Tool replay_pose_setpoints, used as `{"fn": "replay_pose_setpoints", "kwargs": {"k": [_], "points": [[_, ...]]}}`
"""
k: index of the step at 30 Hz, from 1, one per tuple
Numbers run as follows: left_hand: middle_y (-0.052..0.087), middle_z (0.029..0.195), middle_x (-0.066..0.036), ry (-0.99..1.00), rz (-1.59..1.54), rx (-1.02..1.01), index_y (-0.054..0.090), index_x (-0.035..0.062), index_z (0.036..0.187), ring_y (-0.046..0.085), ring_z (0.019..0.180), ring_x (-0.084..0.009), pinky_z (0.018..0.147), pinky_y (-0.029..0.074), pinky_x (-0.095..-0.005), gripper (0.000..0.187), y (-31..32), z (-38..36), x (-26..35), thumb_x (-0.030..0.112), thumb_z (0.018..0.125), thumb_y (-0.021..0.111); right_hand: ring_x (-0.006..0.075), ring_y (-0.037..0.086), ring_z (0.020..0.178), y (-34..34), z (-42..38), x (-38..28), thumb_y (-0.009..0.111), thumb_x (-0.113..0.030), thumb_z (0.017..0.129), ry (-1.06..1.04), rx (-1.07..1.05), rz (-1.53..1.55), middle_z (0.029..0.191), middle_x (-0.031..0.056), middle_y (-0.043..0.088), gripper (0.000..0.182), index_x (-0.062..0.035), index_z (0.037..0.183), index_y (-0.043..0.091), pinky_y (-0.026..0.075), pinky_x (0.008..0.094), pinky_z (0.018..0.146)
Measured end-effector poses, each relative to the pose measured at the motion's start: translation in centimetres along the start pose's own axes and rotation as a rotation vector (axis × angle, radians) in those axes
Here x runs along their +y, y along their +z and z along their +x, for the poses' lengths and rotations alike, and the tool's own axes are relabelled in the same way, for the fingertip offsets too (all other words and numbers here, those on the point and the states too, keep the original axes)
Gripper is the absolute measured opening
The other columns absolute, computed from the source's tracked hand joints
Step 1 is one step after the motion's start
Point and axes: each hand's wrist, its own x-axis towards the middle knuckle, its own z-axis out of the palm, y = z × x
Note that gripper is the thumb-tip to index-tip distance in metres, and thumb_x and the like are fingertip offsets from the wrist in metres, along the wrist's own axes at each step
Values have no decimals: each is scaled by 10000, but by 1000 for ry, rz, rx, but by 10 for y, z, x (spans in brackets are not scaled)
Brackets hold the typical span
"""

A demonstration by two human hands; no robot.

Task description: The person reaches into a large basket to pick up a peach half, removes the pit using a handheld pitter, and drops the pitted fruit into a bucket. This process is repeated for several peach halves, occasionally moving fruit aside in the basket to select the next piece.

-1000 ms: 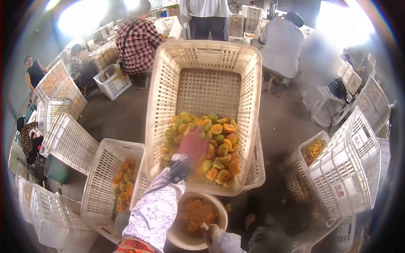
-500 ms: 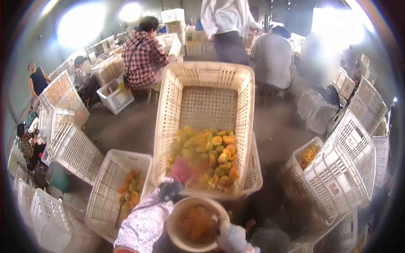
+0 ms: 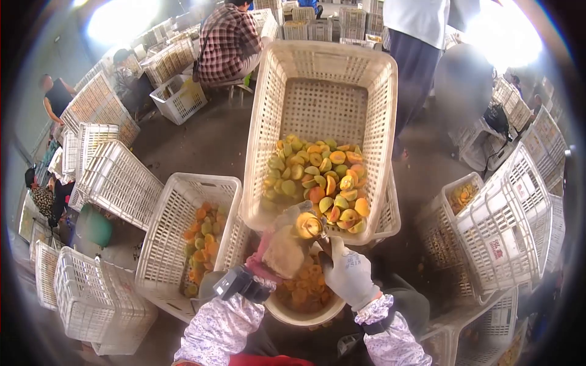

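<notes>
My left hand (image 3: 285, 247), in a worn pink and pale glove, holds a halved yellow-orange fruit (image 3: 308, 226) over the near edge of the large crate (image 3: 326, 53). My right hand (image 3: 351, 274), in a whitish glove, is wrapped round a small dark tool (image 3: 323, 239), whose tip touches the fruit. Green and orange fruit halves (image 3: 317, 177) lie in the near part of that crate. Below both hands is a round tub (image 3: 305, 318) with orange fruit pieces (image 3: 303, 290) in it.
To the left stands a crate (image 3: 160, 244) holding more fruit halves (image 3: 204, 244). White crates (image 3: 497, 238) are stacked at the right, others (image 3: 101, 299) at the left. A green bucket (image 3: 94, 226) stands at the left. A seated person in plaid (image 3: 229, 39) and a standing person (image 3: 415, 61) are ahead.
My left hand has come out of the large crate and now holds a fruit half. My right hand has risen from the tub to meet it. The view has tilted down.
</notes>
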Motion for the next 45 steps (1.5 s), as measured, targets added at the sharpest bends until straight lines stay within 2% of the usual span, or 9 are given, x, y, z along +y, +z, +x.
{"fn": "replay_pose_setpoints", "kwargs": {"k": [1, 5, 7, 13, 17, 19, 23, 26, 45], "points": [[565, 1176, -99, 99, 277, 316, 490, 22, 1195, 563, 1065, -188, 920, 486, -288, 285, 5, 5, -4, 202, 988, 414, 327, 616, 558, 2, -1, 0, 617, -211, 837, -5, 25, -26, 637, 141, 625, 315, -33, 1083, 532, 489, 410, 515], [583, 1140, -101, 45, 103, 231, 486, 11, 1205, 570, 1054, -194, 937, 475, -309, 290, 8, 1, -6, 176, 978, 413, 312, 611, 536, 9, -1, 4, 614, -217, 839, -63, 51, -58, 620, 122, 618, 340, -9, 1093, 526, 483, 406, 501], [598, 1096, -105, 250, 720, 411, 509, 2, 1183, 579, 1019, -195, 922, 467, -311, 291, 25, 9, -16, 166, 949, 458, 308, 610, 538, 13, -2, 6, 613, -216, 839, -62, 38, -68, 618, 119, 615, 346, 0, 1094, 523, 484, 405, 505], [601, 1078, -101, 570, 913, 357, 550, -12, 1135, 571, 989, -178, 896, 455, -307, 277, -20, 20, -24, 150, 911, 527, 343, 598, 572, 26, -6, 11, 601, -169, 833, -108, 5, 31, 618, 145, 592, 303, 23, 1051, 512, 479, 415, 530], [605, 1074, -94, 386, 666, 341, 545, -15, 1148, 576, 992, -178, 894, 456, -309, 283, 1, 13, -19, 161, 929, 513, 382, 589, 608, 16, -3, 14, 598, -131, 819, -215, -83, 355, 644, 179, 582, 282, 36, 1026, 504, 472, 431, 553], [611, 1056, -76, 456, 1127, 381, 542, 1, 1156, 588, 979, -168, 889, 464, -313, 296, 3, 15, -19, 207, 947, 513, 367, 595, 606, 13, -9, 14, 611, -133, 803, -178, -46, 220, 662, 167, 593, 302, 35, 1030, 505, 472, 425, 553], [604, 1014, -22, 53, 366, 484, 523, 79, 1161, 592, 954, -126, 843, 494, -282, 288, 28, 8, -11, 279, 954, 530, 319, 606, 587, 4, -13, 23, 635, -132, 766, -179, -43, -109, 692, 124, 612, 360, 29, 1059, 502, 465, 409, 533], [583, 982, 5, 133, 513, 312, 504, 119, 1147, 587, 913, -106, 775, 506, -272, 280, 27, -6, -17, 314, 950, 537, 293, 606, 574, 2, -16, 16, 635, -110, 735, -200, 45, -194, 689, 100, 609, 411, 37, 1095, 501, 460, 393, 516], [549, 799, -3, 283, 535, 716, 572, 80, 950, 529, 702, -122, 641, 446, -265, 234, -10, 13, -29, 301, 900, 631, 342, 631, 727, 24, -17, -4, 592, -166, 831, 97, -104, 25, 865, 156, 636, 338, -64, 1137, 495, 499, 441, 633]]}}
